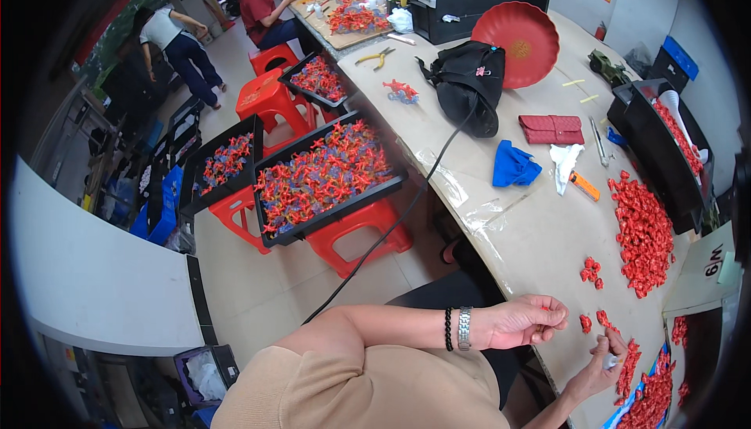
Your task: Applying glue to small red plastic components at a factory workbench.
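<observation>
My left hand (526, 322), with a watch and a dark beaded bracelet at the wrist, is closed in a pinch over the table's near edge. Whatever its fingertips hold is too small to make out. Lower right, my right hand (601, 365) is closed around a small whitish object (610, 360), mostly hidden by the fingers. Just beyond its fingertips are small red plastic pieces (603, 319); contact is unclear. A single red piece (585, 323) lies between the hands, and a little cluster of red pieces (592, 271) sits farther off.
A large heap of red pieces (643, 233) covers the table's right side; more lie on a blue sheet (623, 413). Beyond are an orange cutter (584, 186), blue cloth (515, 165) and black bag (469, 89). Left, black trays (335, 216) of red-blue figures rest on red stools (360, 237). Two people are farther back.
</observation>
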A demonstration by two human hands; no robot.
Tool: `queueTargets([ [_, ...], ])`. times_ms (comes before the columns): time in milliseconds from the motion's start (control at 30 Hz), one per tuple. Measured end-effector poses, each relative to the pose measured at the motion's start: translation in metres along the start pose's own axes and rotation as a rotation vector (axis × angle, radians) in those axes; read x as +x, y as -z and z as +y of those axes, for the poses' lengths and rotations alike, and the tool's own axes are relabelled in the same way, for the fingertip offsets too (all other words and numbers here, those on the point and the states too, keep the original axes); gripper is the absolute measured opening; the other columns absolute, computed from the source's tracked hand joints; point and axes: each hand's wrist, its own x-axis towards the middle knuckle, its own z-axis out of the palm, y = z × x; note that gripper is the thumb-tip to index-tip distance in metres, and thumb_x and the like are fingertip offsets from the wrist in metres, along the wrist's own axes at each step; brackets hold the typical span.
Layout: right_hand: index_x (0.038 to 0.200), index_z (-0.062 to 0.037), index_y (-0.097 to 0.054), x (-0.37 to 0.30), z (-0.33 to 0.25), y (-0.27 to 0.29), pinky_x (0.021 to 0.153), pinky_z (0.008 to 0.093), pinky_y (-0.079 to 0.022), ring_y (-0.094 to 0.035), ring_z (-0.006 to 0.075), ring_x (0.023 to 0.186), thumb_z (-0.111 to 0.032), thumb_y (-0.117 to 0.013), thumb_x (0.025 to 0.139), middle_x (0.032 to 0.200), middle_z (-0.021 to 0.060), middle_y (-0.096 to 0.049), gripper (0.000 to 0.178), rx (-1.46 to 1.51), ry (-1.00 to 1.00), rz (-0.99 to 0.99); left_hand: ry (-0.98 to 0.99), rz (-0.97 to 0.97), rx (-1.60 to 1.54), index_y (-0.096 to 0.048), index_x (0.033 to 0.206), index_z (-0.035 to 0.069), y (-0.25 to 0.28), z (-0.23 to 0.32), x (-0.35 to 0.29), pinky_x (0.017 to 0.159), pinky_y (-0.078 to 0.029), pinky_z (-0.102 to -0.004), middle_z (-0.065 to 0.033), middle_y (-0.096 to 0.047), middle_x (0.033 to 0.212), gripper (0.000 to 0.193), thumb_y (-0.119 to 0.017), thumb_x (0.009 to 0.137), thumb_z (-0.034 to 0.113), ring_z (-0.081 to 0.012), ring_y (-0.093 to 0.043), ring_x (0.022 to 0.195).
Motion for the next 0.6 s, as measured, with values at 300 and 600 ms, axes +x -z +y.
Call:
queueTargets([
  [300, 0.105, -0.0007, -0.065, -0.033, -0.037, -0.029, 0.062, 0.0224, -0.047, -0.057, 0.0141, 0.077, -0.008, -0.071, 0.076, 0.111, 0.0117, -0.056, 0.030, 0.271, -0.023, -0.409, -0.030, 0.005, 0.082, -0.055, 0.094, 0.010, 0.000, -0.013, 0.003, 0.040, -0.030, -0.0163, 0.0000, -0.059, 0.083, 0.024, -0.063, 0.091, 0.032, -0.0030, -0.044, 0.053],
  [600, 0.086, -0.0018, -0.067, -0.029, -0.031, -0.031, 0.074, 0.0301, -0.046, -0.057, 0.0188, 0.093, -0.024, -0.078, 0.076, 0.107, 0.0125, -0.058, 0.026, 0.161, 0.072, -0.304, 0.067, 0.057, 0.145, -0.056, 0.089, 0.009, -0.001, -0.015, 0.003, 0.037, -0.026, -0.0158, 0.0022, -0.055, 0.074, 0.025, -0.063, 0.091, 0.033, -0.0016, -0.039, 0.050],
])
